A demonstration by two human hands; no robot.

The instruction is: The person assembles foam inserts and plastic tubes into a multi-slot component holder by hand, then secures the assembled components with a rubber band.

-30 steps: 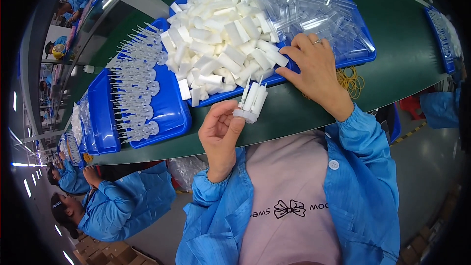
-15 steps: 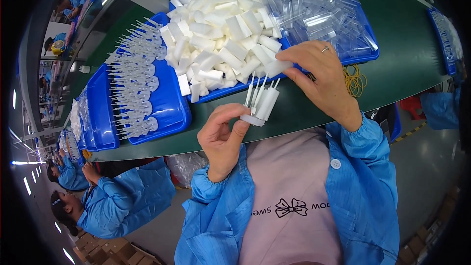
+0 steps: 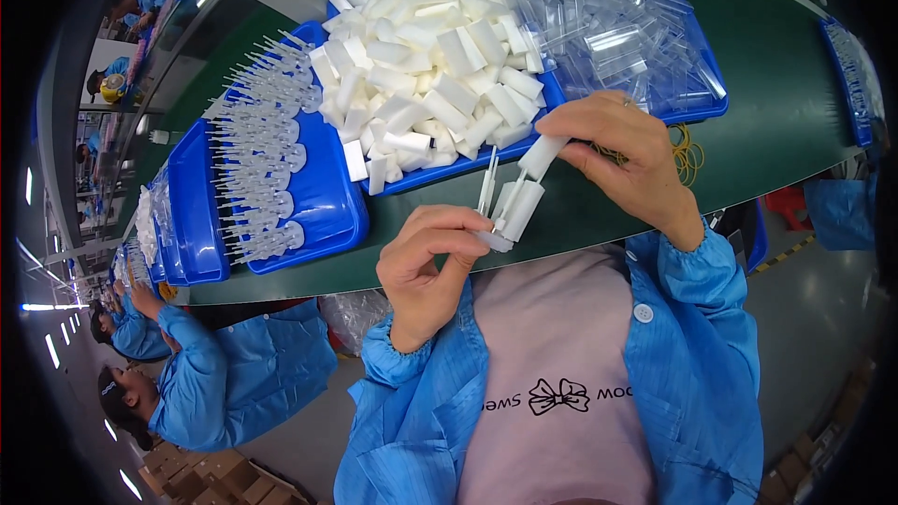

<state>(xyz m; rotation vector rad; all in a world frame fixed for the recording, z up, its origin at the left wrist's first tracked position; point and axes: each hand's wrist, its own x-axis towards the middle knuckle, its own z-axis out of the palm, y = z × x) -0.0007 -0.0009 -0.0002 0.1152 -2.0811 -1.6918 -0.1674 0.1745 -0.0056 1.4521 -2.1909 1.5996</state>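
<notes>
My left hand (image 3: 428,262) pinches the round base of a white pronged plastic piece (image 3: 494,238) between thumb and fingers. Thin prongs rise from the base, and a white foam sleeve (image 3: 521,208) sits around part of them. My right hand (image 3: 629,151) grips another white foam block (image 3: 543,157) by its upper end. The lower end of that block meets the tip of a prong; how far the prong goes into it I cannot tell. Beyond both hands, a heap of similar white foam blocks (image 3: 421,75) fills a blue tray.
Clear plastic tubes (image 3: 608,28) lie heaped at the back right, with yellow rubber bands (image 3: 687,154) nearby. Rows of pronged pieces (image 3: 262,150) stand in a blue tray (image 3: 327,215) to the left. Co-workers in blue (image 3: 224,365) sit along the green bench (image 3: 748,159).
My right hand has brought its foam block from beside the heap onto a prong's tip, turning it more upright. My left hand has tilted the pronged piece to the right.
</notes>
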